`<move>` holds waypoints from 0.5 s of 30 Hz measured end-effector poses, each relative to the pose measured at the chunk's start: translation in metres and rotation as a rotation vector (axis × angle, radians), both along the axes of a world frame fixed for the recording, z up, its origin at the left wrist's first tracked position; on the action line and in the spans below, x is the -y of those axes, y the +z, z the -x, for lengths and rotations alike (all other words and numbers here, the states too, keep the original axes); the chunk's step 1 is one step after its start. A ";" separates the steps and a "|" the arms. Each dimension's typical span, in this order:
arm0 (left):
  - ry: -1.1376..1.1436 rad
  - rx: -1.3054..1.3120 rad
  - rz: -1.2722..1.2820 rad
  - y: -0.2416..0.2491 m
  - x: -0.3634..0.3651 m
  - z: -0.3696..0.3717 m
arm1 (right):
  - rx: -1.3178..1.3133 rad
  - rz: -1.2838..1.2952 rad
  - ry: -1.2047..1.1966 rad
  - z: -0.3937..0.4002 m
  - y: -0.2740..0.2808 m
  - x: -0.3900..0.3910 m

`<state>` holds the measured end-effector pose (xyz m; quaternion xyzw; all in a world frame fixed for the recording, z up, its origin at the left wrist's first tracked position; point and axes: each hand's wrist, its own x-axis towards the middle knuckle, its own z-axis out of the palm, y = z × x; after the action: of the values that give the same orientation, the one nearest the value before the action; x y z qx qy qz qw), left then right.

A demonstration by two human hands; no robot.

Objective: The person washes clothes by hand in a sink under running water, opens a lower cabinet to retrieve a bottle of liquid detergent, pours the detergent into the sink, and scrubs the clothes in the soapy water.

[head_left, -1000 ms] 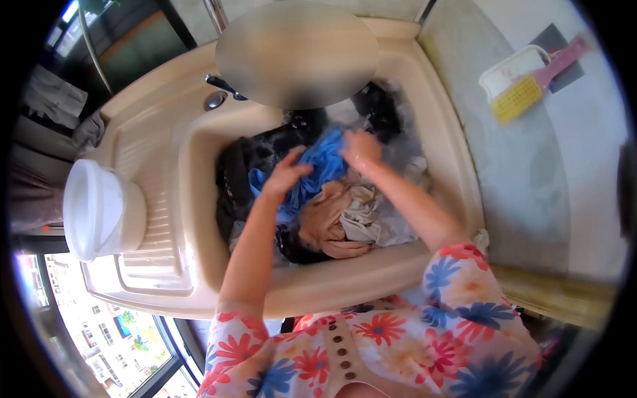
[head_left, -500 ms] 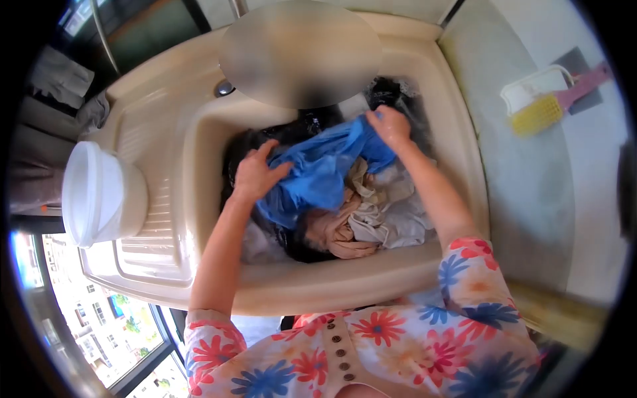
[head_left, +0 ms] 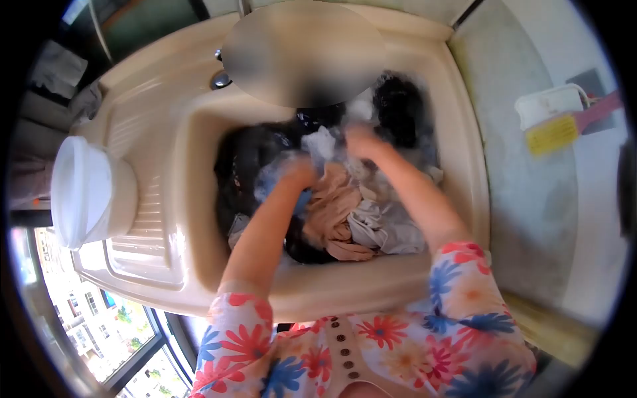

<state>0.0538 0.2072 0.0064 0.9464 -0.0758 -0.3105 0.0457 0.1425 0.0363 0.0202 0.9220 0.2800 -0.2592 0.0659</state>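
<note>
In the sink, my left hand is down among wet clothes, at the blue cloth. Most of that cloth is under the hand and water; the fingers are smeared by motion. My right hand is near the middle of the basin, beside a small white cloth, its fingers blurred too. Peach cloth and whitish cloth lie bunched between my forearms. Black clothing is at the back right, with more dark fabric on the left.
A white bucket stands on the ribbed drainboard at left. On the right ledge lie a yellow brush with a pink handle and a white dish. A blurred oval covers the sink's back.
The blue cloth, spread between both hands before, is now mostly down in the water at the left. My left hand moved right and my right hand moved left and lower, exposing more peach cloth.
</note>
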 end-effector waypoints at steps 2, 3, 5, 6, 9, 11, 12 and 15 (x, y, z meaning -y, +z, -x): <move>0.043 0.112 0.128 0.048 -0.007 0.011 | -0.193 -0.308 -0.153 -0.009 0.046 0.017; 0.060 0.157 0.193 0.073 -0.008 0.019 | -0.307 -0.458 -0.233 -0.010 0.059 0.023; -0.170 0.234 0.181 0.103 -0.034 0.025 | 0.212 -0.640 -0.230 -0.008 0.070 0.019; -0.106 0.273 0.117 0.105 -0.044 0.031 | 0.222 -0.657 -0.229 -0.008 0.060 0.012; 0.062 0.261 -0.013 0.103 -0.062 0.038 | 0.120 -0.257 -0.222 0.023 0.017 -0.029; 0.152 0.050 0.002 0.072 -0.065 0.037 | 0.020 -0.293 -0.212 0.025 -0.008 -0.030; 0.141 0.084 -0.043 0.043 -0.072 0.032 | -0.032 -0.311 -0.202 0.026 -0.022 -0.030; 0.192 -0.166 -0.012 -0.014 -0.089 0.006 | -0.186 -0.516 -0.481 0.005 -0.050 -0.032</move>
<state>0.0478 0.2967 -0.0077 0.9206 0.0209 -0.3826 0.0758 0.1371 0.0682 -0.0296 0.9203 0.1163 -0.2707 -0.2573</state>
